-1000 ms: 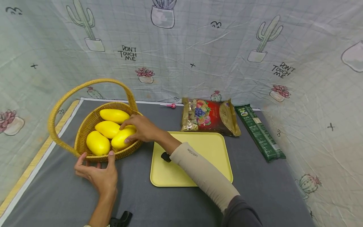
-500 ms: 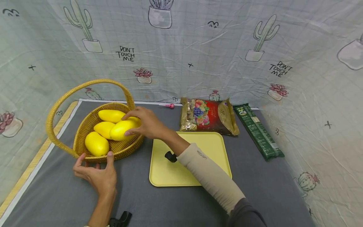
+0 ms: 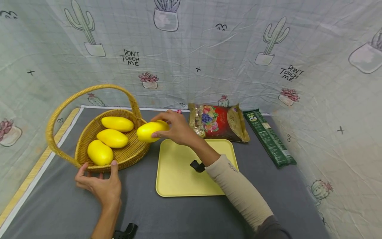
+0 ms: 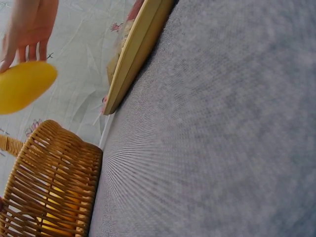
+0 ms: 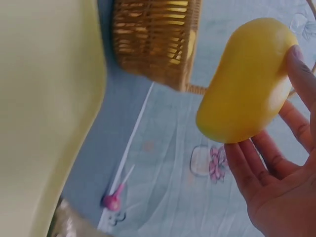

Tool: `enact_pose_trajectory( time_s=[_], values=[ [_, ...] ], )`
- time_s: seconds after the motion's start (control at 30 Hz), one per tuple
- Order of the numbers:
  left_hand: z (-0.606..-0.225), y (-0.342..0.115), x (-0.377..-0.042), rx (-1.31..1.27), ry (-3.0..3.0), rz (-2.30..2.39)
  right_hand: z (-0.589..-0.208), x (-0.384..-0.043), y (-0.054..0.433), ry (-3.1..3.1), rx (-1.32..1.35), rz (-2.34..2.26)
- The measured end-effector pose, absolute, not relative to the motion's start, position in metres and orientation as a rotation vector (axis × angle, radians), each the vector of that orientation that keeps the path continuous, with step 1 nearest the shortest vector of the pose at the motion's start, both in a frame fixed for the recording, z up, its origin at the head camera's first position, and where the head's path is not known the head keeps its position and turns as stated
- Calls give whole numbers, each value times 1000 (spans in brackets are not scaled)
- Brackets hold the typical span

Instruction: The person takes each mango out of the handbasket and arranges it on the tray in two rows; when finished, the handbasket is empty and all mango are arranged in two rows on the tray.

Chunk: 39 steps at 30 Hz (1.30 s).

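A pale curtain (image 3: 191,46) printed with potted cacti and the words "DON'T TOUCH ME" backs a table under gray cloth (image 3: 176,215), as seen from my remote station. The right hand (image 3: 178,127) holds 1 yellow mango (image 3: 149,131) in the air by the right rim of a wicker basket (image 3: 131,162), thumb on 1 side and fingers on the other. The left hand (image 3: 102,186) grips the basket's near rim, thumb on top; 3 more mangoes (image 3: 112,138) lie inside. A yellow tray (image 3: 179,176) sits just right of the basket, with a candy bag (image 3: 219,121) and a green packet (image 3: 270,139) beyond.

I judge the mango firm, smooth and a little slippery; its even gloss could mean a light imitation, but I cannot tell, so I would treat it as bruisable. A broad hold across its middle looks safer to me than a pinch at a tapered end.

My head view loses most of the lollipop (image 5: 112,201) behind the right hand, and the right forearm covers part of the tray. Wicker screens the lower fruit in my left wrist view, which catches barely a sliver of the left hand. The green packet's fine print is unreadable.
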<state>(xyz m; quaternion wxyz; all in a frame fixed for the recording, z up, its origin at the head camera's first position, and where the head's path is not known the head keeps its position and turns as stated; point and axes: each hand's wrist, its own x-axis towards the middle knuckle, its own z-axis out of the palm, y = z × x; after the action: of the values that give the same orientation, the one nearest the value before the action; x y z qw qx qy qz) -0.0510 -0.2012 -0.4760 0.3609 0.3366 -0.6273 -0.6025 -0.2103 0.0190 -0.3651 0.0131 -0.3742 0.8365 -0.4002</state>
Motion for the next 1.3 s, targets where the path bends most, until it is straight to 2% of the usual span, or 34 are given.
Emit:
enact_pose_trajectory(
  time_s=[0.6,1.1,1.3],
  values=[
    [-476,-203,-50,892,-1616,-1550,-409,-209,60,2678,-830,-1012],
    [-475,-201,-53,876,-1630,-1552,-424,-214,59,2815,-618,-748],
    [-476,-201,-52,869,-1616,-1554,-427,-213,54,2838,-617,-691]
  ],
)
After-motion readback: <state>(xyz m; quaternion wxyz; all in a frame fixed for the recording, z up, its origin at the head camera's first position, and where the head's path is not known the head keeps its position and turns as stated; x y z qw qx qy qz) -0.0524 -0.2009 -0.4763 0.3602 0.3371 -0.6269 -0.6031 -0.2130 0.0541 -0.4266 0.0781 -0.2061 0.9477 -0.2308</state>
